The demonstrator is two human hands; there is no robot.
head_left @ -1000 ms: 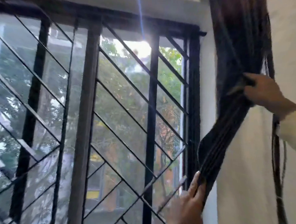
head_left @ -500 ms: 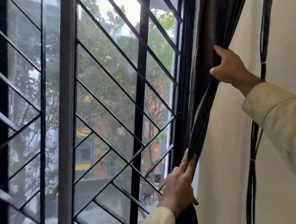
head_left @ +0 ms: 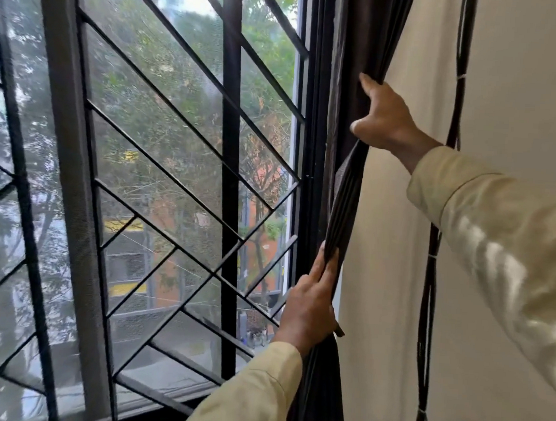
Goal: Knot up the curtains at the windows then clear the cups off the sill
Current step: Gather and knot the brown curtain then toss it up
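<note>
A dark curtain (head_left: 346, 195) hangs gathered in folds between the window's right frame and the cream wall. High up, my right hand (head_left: 383, 119) grips the bunched fabric, thumb on the window side. Lower down, my left hand (head_left: 310, 303) holds the same bundle, fingers wrapped round its folds. The stretch of curtain between my hands is drawn into a narrow band. No cups and no sill surface show in this view.
The window (head_left: 142, 169) has a black metal grille with diagonal bars and a mesh screen, with trees and buildings outside. A bundle of black cables (head_left: 430, 284) runs down the cream wall (head_left: 522, 79) to the right of the curtain.
The view has dropped and moved closer to the window. My right hand has shifted from the wall side to the curtain's upper fold, and both hands keep hold of the gathered fabric.
</note>
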